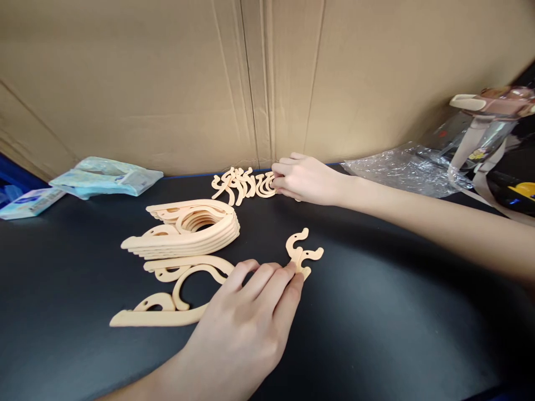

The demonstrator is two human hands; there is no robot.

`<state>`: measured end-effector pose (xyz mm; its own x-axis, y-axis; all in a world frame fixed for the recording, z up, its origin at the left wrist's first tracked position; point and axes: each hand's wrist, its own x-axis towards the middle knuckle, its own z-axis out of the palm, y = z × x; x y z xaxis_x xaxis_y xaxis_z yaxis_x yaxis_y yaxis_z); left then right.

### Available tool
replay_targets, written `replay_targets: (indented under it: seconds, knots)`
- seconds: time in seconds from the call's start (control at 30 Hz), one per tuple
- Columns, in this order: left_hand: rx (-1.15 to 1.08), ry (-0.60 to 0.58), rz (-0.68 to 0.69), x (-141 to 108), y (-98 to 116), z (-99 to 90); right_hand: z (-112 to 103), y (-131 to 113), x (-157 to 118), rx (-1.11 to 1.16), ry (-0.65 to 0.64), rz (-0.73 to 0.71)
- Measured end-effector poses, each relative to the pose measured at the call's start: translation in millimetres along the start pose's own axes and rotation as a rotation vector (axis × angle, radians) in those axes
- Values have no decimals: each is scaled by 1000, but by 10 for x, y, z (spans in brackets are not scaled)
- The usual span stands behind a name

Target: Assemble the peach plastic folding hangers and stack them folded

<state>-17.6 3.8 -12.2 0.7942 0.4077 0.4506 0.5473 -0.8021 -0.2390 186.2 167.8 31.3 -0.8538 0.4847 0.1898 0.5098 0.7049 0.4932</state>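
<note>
My left hand [254, 312] reaches over the black table, its fingertips pressed on small hook-shaped cream pieces [304, 255]. Beneath and left of that hand lies a flat cream hanger-like piece [159, 318], partly covered by it. Just behind it stands a neat stack of similar cream pieces [209, 236]. At the back, my right hand [307, 178] has its fingers bent down at the right end of a pile of small curved cream pieces [240, 184]. Whatever its fingertips touch or hold is hidden.
Soft blue-white packets [106, 177] lie at the back left. A cardboard wall [167, 83] rises behind the table [376, 334]. Clear plastic wrap [405, 167] and a transparent bottle with a strap [493, 133] are at the back right.
</note>
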Motion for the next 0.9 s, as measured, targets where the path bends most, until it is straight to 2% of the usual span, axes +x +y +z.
replay_targets:
  seconds: [0.23,0.57,0.63,0.73,0.9]
  knots:
    - [-7,-3,10,18,-4,-7,46,24,53,1,8,-35]
    - [-17,7,0,38,-4,3,119,221,11,-17,120,-12]
    - [-10,4,3,32,-4,1,52,243,-56,-29,168,-19]
    - [-7,11,11,16,-3,-4,-156,200,-222,-17,202,-46]
    - [8,-3,-8,6,0,-24,-581,-113,-584,43,214,-59]
